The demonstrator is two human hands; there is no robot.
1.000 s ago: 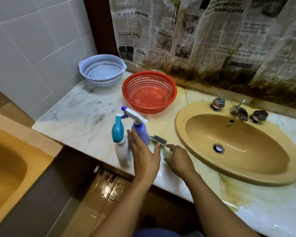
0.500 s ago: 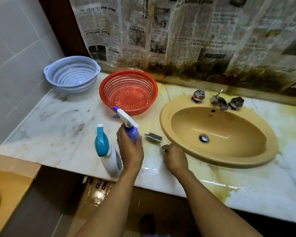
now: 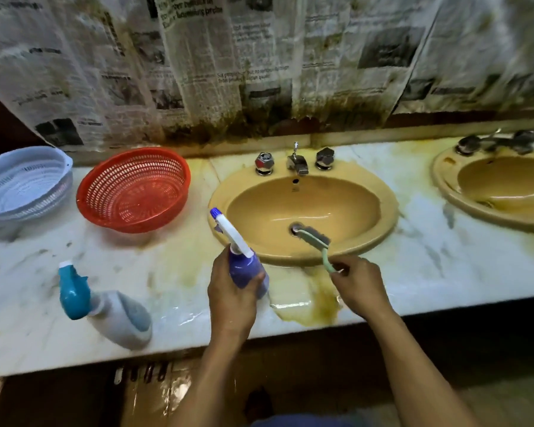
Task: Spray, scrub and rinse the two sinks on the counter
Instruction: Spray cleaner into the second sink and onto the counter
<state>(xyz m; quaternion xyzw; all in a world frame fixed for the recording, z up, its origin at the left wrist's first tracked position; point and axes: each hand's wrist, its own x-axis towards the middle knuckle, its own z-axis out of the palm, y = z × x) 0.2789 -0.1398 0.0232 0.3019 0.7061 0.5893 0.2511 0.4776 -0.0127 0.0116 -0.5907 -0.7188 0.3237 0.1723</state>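
Observation:
Two tan oval sinks are set in the marble counter [image 3: 429, 260]: the nearer sink [image 3: 346, 198] at the centre, the second sink [image 3: 506, 192] at the right edge. My left hand [image 3: 232, 291] grips a purple spray bottle [image 3: 244, 266] with a white trigger head, lifted at the nearer sink's front rim. My right hand [image 3: 358, 285] holds a green-handled scrub brush [image 3: 315, 238]; its bristle head hangs over the basin close to the drain [image 3: 295, 227]. Chrome taps [image 3: 296, 161] stand behind that sink.
A white bottle with a teal cap [image 3: 105, 306] stands at the counter's front left. A red basket [image 3: 133, 189] and a pale blue basket [image 3: 22, 183] sit at the back left. Stained newspaper [image 3: 228, 72] covers the wall. Yellow-brown stains and wet patches mark the counter.
Both hands lifted their objects off the counter and moved right to the nearer sink. The view swung right, and the second sink came into sight.

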